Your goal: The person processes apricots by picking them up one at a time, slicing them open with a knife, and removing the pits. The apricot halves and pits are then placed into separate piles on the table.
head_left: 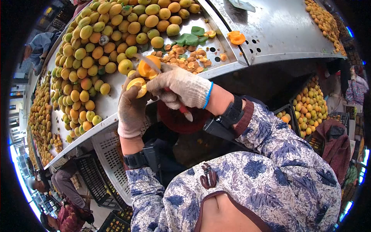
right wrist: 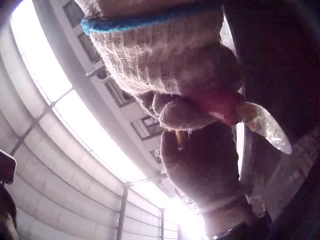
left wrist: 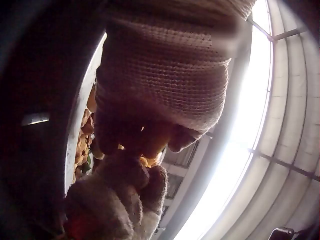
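Note:
Both hands wear whitish, soiled knit gloves and meet just over the table's front edge in the head view. My left hand (head_left: 130, 116) holds an apricot half (head_left: 136, 86) with its cut face showing. Gripped in my right hand (head_left: 183, 87) is a red-handled knife (head_left: 148, 65), its blade pointing up-left beside another orange apricot half (head_left: 148, 69). The knife's handle passes through the fist, and a pale metal tip (right wrist: 274, 134) sticks out below it in the right wrist view. In the left wrist view the gloves mostly hide the fruit.
A large pile of whole apricots (head_left: 85, 58) covers the metal table's left side. Pits (head_left: 185, 56) and green leaves (head_left: 191, 38) lie near its edge. Opened apricots (head_left: 236, 38) sit at the right. Below are a red tub (head_left: 181, 125), a white basket (head_left: 110, 154) and crates of fruit.

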{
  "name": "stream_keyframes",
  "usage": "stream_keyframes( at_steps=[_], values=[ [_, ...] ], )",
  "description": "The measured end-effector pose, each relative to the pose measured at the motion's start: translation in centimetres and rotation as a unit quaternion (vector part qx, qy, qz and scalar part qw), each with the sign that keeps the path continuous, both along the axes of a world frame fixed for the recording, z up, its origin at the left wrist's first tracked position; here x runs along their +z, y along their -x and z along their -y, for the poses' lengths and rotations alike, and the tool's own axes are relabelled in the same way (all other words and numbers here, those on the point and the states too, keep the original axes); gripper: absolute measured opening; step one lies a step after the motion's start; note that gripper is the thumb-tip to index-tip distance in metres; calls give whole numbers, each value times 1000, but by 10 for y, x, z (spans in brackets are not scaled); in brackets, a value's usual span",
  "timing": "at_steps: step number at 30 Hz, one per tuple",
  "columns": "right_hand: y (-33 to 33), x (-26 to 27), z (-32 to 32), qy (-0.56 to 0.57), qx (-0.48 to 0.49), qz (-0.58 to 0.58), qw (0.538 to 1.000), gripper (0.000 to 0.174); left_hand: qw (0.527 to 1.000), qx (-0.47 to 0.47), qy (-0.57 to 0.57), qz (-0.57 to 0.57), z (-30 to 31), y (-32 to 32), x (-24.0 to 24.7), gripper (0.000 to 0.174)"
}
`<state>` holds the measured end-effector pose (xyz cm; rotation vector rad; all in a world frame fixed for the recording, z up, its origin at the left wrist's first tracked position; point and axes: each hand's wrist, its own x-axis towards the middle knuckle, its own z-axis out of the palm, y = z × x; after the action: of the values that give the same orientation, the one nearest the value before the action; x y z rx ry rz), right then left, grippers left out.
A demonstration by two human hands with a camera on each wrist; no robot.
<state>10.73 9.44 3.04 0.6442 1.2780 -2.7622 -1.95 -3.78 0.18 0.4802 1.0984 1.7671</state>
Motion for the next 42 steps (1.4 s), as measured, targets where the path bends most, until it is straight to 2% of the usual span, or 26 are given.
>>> stream_keyframes(
  at_steps=[1, 3, 4, 5, 6, 7, 9, 11, 12, 13, 15, 17, 19, 20, 21, 23, 24, 27, 31, 33, 34, 36, 37, 40, 42],
  values=[
    [3, -4, 0, 1, 0, -1, 1000, 16, 999, 0, -2, -32, -1, 2, -2, 50],
    [10, -20, -1, 179, -37, 56, 982, 15, 998, 1, -3, -66, -2, 6, -7, 49],
    [9, -16, -2, 136, 4, 85, 987, 16, 998, 28, 2, -54, -2, 6, -7, 49],
    [8, -13, 1, 137, 4, 84, 987, 16, 998, 54, 7, -41, -4, 7, -7, 52],
    [8, -8, 6, 58, -6, 126, 990, 17, 992, 106, 33, -52, -6, 4, -7, 65],
    [8, -2, 9, -21, -15, 169, 985, 19, 992, 106, 34, -52, -6, 5, -6, 65],
    [6, -2, 10, -40, 6, 158, 987, 21, 989, 109, 59, -82, -3, 7, -6, 70],
    [6, 2, 10, -124, -83, 109, 983, 25, 992, 84, 80, -55, 2, 5, -4, 69],
    [6, -4, 3, -129, -116, 25, 985, 28, 993, 53, 100, -28, 4, 4, -3, 67],
    [13, -4, 6, -127, -260, -42, 956, 29, 993, 54, 100, -25, 3, -1, -2, 67],
    [11, 1, -8, -82, -333, -155, 926, 30, 991, 17, 128, -42, -2, -12, -1, 68],
    [1, 10, -18, -21, -324, -220, 920, 30, 990, 0, 144, -11, -9, -19, -4, 68],
    [2, 9, -21, -28, -351, -234, 906, 32, 975, -32, 212, 52, -11, -32, 0, 66],
    [1, 11, -19, -51, -369, -235, 898, 32, 975, -71, 208, 42, -11, -31, -8, 75],
    [2, 12, -19, -74, -386, -237, 888, 32, 974, -75, 208, 45, -13, -34, -8, 75],
    [2, 11, -16, -80, -391, -245, 883, 30, 971, -114, 197, -70, -13, -42, -5, 77],
    [-1, 12, -12, -105, -384, -243, 885, 29, 968, -101, 165, -158, -13, -46, -7, 78],
    [-1, 15, -4, -122, -383, -240, 884, 25, 963, -89, 145, -211, -11, -53, -3, 76],
    [-2, 15, 1, -121, -366, -264, 884, 25, 974, -65, 164, -143, -15, -54, -2, 73],
    [-1, 15, 3, -120, -372, -264, 882, 23, 978, -75, 193, -39, -16, -50, -5, 70],
    [0, 16, 4, -131, -380, -261, 878, 21, 978, -75, 193, -39, -16, -52, -4, 70],
    [-1, 16, 6, -142, -388, -257, 873, 19, 977, -49, 176, -112, -13, -58, 1, 65],
    [-4, 17, 7, -181, -360, -268, 875, 18, 974, -40, 177, -137, -15, -59, 1, 64],
    [-8, 20, 13, -252, -311, -290, 869, 13, 969, -20, 198, -144, -18, -61, 2, 62],
    [-7, 17, 16, -316, -292, -318, 845, 7, 969, -16, 213, -121, -18, -61, 2, 61]
  ],
)
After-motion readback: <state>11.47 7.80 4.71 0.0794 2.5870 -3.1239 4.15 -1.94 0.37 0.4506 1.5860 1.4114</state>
